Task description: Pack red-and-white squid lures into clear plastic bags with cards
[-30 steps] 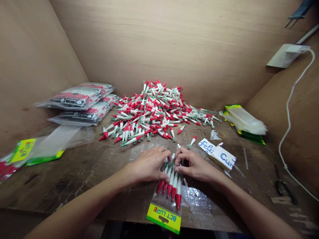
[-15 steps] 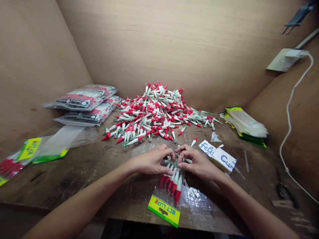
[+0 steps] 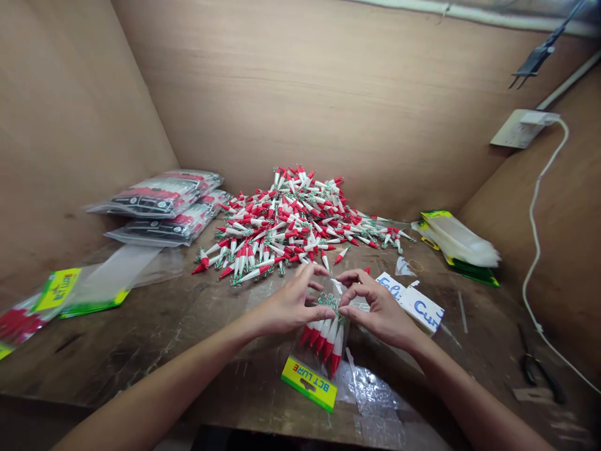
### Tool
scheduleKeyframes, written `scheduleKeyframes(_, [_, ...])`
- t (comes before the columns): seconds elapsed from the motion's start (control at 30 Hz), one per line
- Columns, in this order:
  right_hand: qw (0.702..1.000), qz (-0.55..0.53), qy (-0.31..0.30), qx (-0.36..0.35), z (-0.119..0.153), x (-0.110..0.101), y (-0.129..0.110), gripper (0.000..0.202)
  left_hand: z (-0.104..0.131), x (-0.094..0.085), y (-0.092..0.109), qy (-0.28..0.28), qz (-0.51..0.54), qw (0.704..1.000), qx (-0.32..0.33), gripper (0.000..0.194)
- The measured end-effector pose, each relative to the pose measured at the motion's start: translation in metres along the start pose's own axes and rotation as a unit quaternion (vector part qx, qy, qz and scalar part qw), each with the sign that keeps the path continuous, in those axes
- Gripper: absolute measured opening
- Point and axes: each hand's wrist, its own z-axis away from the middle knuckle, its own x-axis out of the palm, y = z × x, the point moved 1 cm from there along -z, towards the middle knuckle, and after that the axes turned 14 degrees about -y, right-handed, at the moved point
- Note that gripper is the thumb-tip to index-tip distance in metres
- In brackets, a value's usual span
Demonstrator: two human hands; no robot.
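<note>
A clear bag of red-and-white squid lures [image 3: 323,338] lies in front of me, its yellow-green header card [image 3: 310,383] toward me. The lures' green-tinted hook ends point away, between my hands. My left hand [image 3: 293,304] is at the bag's far left side, thumb laid over the hook ends and fingers curved apart from it. On the other side, my right hand [image 3: 375,308] has its thumb and fingers bent in a pinch at the bag's right edge. What lies between those fingertips is partly hidden.
A large heap of loose lures [image 3: 291,219] lies at the back. Packed bags [image 3: 159,203] are stacked at left, near header-card sleeves [image 3: 107,275] and a filled pack [image 3: 37,307]. At right are lettered cards [image 3: 422,305], more sleeves [image 3: 462,241], pliers [image 3: 538,369] and a white cable [image 3: 535,250].
My left fingers have lifted and spread away from the thumb, uncovering the hook ends. My right fingers have shifted slightly. The whole view has tilted up a little.
</note>
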Motion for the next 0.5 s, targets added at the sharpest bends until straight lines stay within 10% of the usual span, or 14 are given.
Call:
scheduleKeyframes(0.13, [0.998, 0.026, 0.039, -0.035, 0.005, -0.011, -0.009, 0.006, -0.006, 0.009, -0.008, -0.055, 0.214, 0.975, -0.021, 0.096])
scheduleKeyframes(0.3, [0.994, 0.073, 0.066, -0.039, 0.009, -0.016, -0.015, 0.007, -0.007, 0.023, -0.012, -0.134, 0.294, 0.946, -0.036, 0.064])
scheduleKeyframes(0.5, [0.997, 0.050, 0.057, -0.016, 0.008, -0.019, -0.013, 0.005, -0.007, 0.023, -0.018, -0.083, 0.205, 0.974, -0.055, 0.051])
